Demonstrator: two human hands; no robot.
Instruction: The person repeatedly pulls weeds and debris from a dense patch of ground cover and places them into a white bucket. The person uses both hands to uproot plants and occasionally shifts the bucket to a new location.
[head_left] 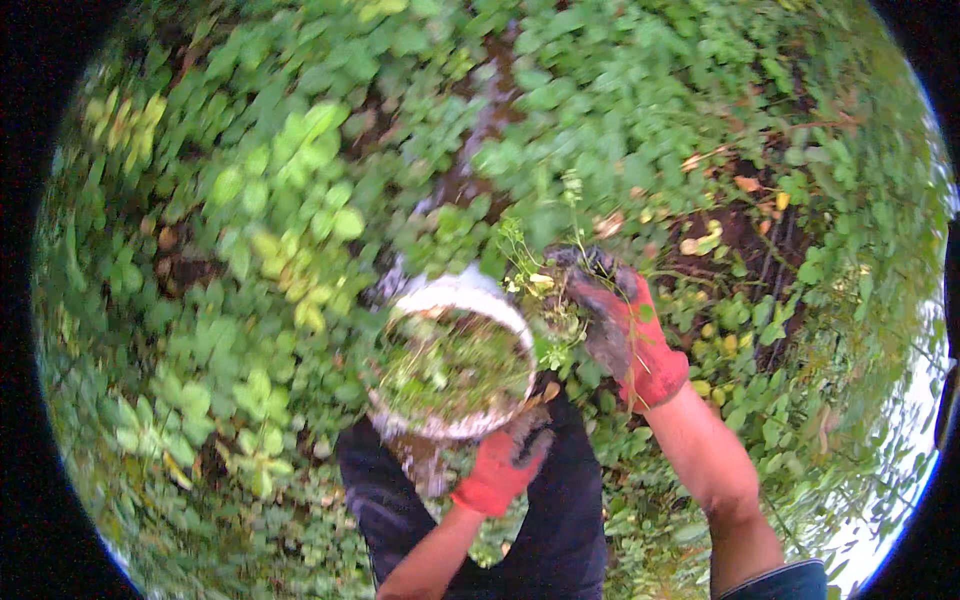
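A white round bucket (512, 312) stands in front of my legs with its mouth toward me, filled with pulled green weeds (455, 365). My left hand (503, 465), in a red glove with dark, dirty fingers, is closed at the bucket's near right rim; its fingertips are blurred. To the right of the bucket, my right hand (625, 325), in a matching muddy glove, is closed around a bunch of thin-stemmed weeds (545, 290). Leafy stems stick out to the left of its fingers, beside the bucket's rim, and some trail down along the glove.
Dense leafy ground plants (290, 200) surround me on all sides. A narrow strip of wet ground or water (480, 130) runs away beyond the bucket. Bare dark soil (745, 240) with yellowed leaves shows at the right. My legs in dark trousers (565, 500) are below the bucket.
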